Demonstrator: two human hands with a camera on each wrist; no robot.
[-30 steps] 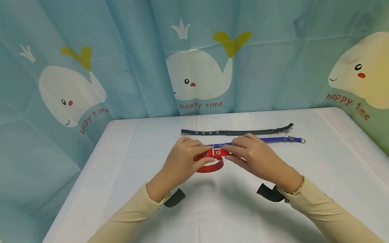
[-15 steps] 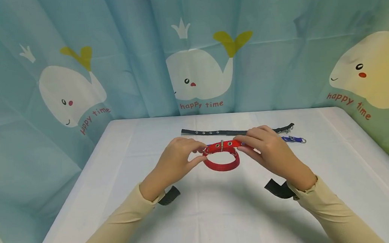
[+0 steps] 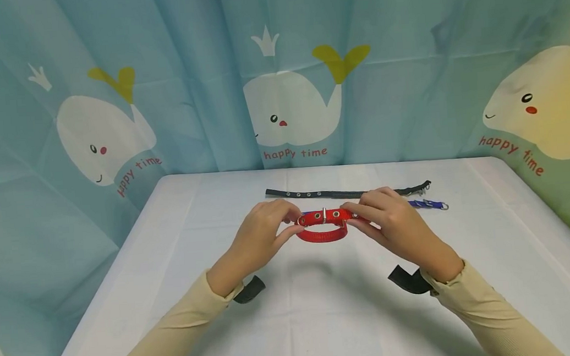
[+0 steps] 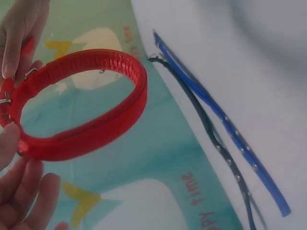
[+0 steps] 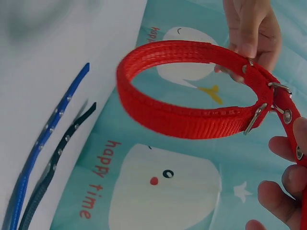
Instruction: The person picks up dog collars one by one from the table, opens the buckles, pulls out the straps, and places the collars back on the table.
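Your left hand point(image 3: 261, 236) pinches the left end of the red collar point(image 3: 324, 225) between thumb and curled fingers; your right hand point(image 3: 396, 226) pinches the right end the same way, on the strap just past the buckle point(image 3: 324, 215). The collar is closed into a loop and hangs between your two sets of fingertips, lifted off the white table point(image 3: 324, 318), with the buckled strap on top and the loop sagging below it.

In the left wrist view the loop point(image 4: 81, 108) spans out from your fingers point(image 4: 12, 40), thumb tip touching its near edge. In the right wrist view the buckle point(image 5: 259, 117) sits just beside your fingertips point(image 5: 288, 146), the other hand point(image 5: 252, 28) gripping the far side of the loop.

Just beyond your fingers a blue collar point(image 3: 428, 203) lies flat and straight on the table, mostly hidden behind your right hand. Beyond that, parallel and close beside it, lies a black collar point(image 3: 335, 193).
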